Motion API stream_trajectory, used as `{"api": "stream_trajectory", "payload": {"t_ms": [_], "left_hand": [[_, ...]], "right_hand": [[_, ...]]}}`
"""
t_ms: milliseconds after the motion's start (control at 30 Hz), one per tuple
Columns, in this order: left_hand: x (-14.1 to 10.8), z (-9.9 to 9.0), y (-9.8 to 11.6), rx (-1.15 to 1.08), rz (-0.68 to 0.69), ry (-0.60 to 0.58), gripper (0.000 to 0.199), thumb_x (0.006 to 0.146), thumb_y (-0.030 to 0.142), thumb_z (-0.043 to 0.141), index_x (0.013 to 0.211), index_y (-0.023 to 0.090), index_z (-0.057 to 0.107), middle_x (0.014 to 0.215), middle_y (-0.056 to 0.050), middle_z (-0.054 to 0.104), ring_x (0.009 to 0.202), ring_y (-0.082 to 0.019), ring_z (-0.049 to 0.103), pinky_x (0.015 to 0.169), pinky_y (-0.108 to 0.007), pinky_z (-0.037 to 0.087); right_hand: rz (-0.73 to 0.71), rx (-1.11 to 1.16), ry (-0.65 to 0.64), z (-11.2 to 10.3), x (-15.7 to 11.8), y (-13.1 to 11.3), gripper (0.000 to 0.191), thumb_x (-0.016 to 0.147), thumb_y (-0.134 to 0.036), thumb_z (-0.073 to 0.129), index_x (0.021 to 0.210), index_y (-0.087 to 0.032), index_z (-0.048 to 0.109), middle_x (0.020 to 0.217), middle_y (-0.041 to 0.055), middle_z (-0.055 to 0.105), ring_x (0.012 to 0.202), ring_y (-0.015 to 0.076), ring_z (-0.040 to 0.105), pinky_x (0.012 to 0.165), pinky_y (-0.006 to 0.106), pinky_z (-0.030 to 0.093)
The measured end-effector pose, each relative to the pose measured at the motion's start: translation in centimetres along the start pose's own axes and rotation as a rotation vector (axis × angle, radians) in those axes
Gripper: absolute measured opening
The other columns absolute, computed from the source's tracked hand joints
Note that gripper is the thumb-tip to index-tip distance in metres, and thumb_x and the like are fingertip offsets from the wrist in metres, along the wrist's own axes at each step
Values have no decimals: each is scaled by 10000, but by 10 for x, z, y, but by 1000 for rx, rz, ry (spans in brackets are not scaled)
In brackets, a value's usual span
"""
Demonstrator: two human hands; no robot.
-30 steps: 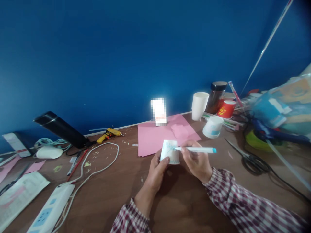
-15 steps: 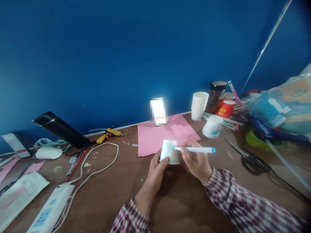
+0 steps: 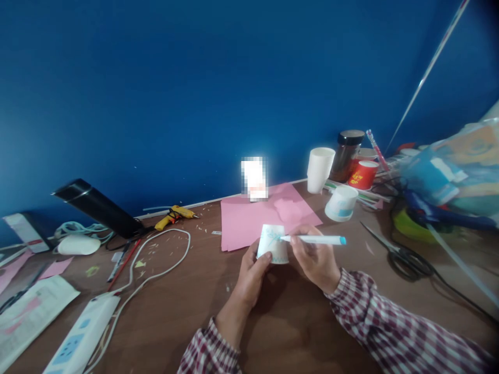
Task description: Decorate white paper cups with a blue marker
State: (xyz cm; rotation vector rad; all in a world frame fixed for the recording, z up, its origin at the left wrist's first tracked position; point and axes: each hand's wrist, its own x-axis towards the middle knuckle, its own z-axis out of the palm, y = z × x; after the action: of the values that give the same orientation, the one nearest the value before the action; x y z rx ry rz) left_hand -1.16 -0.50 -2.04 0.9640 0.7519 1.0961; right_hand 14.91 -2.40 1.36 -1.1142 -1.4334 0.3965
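Observation:
A white paper cup (image 3: 277, 251), narrow end up, is gripped by my left hand (image 3: 251, 272), its thumb pressed on the side of the cup. Light blue lines run across the cup's upper wall, and a zigzag band circles near its rim. Between the fingers of my right hand (image 3: 314, 259) is a white marker pen with a light blue end (image 3: 323, 240). Its tip meets the drawn lines on the cup, and the pen lies nearly level. Pink paper sheets (image 3: 244, 223) lie just behind the cup.
To the right are scissors (image 3: 407, 259), an upturned white cup (image 3: 342, 200), stacked tall cups (image 3: 319, 169), a red cup (image 3: 362, 175) and a dark jar (image 3: 346, 156). Leftward lie a yellow glue gun (image 3: 175, 215), a looping white cable, a power strip (image 3: 72, 345) and a black flask (image 3: 99, 205).
A few more light blue strokes seem to show on the cup beside the pen tip. Both hands hold almost the same place.

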Motion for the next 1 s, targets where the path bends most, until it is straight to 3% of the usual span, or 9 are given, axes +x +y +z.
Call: {"api": "stream_trajectory", "payload": {"t_ms": [433, 867, 1000], "left_hand": [[-2, 3, 6, 12, 14, -22, 485, 784, 399, 722, 1193, 148, 651, 1069, -114, 711, 984, -281, 648, 917, -416, 486], [-3, -1, 5, 78, 5, 7, 559, 753, 415, 753, 1236, 155, 645, 1154, -123, 703, 1111, -328, 610, 989, -437, 461], [-3, 1, 6, 44, -3, 16, 542, 739, 401, 763, 1208, 151, 654, 1138, -123, 706, 1084, -320, 623, 957, -428, 482]], "right_hand": [[-34, -27, 1, 0, 0, 1, 82, 924, -215, 539, 848, -210, 569, 691, -17, 592, 558, 117, 552, 513, 212, 454], [-22, -3, 0, 0, 0, 0, 77, 922, -222, 546, 852, -207, 575, 706, -8, 612, 580, 121, 580, 530, 213, 477], [-2, 40, 94, 0, 2, -5, 75, 917, -224, 545, 847, -208, 566, 659, -18, 605, 531, 116, 566, 483, 207, 463]]}}
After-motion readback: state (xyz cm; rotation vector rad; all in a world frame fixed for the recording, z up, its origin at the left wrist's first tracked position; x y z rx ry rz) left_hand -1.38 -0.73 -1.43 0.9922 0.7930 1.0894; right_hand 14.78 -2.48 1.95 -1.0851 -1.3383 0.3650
